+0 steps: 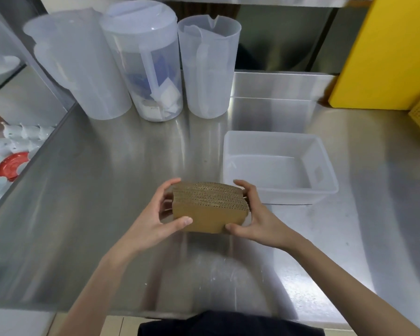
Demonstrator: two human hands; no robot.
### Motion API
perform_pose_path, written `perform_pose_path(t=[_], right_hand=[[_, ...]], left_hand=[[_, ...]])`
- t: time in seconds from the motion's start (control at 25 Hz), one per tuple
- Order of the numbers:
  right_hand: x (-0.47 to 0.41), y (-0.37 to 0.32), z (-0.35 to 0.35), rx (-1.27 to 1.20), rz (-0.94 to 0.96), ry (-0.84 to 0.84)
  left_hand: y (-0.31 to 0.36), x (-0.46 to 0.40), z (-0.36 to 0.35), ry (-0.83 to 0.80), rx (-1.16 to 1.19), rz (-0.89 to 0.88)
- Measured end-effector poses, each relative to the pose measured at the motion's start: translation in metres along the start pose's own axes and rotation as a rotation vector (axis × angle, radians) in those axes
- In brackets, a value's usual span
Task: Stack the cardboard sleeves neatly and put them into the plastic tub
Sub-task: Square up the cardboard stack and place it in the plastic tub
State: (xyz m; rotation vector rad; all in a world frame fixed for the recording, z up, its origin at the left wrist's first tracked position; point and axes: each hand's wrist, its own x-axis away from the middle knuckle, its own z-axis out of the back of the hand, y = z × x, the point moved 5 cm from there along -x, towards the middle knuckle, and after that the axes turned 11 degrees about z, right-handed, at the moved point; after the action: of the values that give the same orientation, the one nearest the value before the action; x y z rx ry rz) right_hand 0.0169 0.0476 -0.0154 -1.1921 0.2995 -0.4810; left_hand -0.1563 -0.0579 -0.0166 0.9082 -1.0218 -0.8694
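Observation:
A thick stack of brown cardboard sleeves (210, 206) stands on edge just above the steel counter, its corrugated edges facing up. My left hand (159, 214) clasps the stack's left end, thumb on the near face. My right hand (254, 214) clasps the right end the same way. The translucent plastic tub (325, 166) sits on the counter just right of and behind the stack, with nothing inside it.
Three tall translucent jugs (141, 66) line the back of the steel counter (83, 214). A second clear tub (272, 88) stands behind the first. A yellow board (383, 52) leans at the back right. White dishes and a red lid (10, 166) lie below at the left.

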Motion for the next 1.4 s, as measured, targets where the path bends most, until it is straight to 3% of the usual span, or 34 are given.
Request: perform_pose_path(t=[0.24, 0.48, 0.68, 1.12, 1.4], right_hand=[[-0.002, -0.018, 0.055, 0.074, 0.031, 0.094], [-0.015, -0.010, 0.107, 0.100, -0.062, 0.130], [-0.029, 0.010, 0.131, 0.175, -0.164, 0.127], [-0.060, 0.068, 0.116, -0.089, -0.558, -0.185], [-0.068, 0.086, 0.104, -0.057, -0.604, -0.216]], left_hand=[[0.056, -0.033, -0.014, -0.033, -0.052, -0.034], [0.111, -0.087, -0.031, -0.067, -0.354, -0.043], [0.125, -0.133, -0.047, -0.136, -0.437, 0.034], [0.120, -0.211, -0.085, -0.353, -0.931, 0.203], [0.100, -0.225, -0.096, -0.416, -0.955, 0.267]])
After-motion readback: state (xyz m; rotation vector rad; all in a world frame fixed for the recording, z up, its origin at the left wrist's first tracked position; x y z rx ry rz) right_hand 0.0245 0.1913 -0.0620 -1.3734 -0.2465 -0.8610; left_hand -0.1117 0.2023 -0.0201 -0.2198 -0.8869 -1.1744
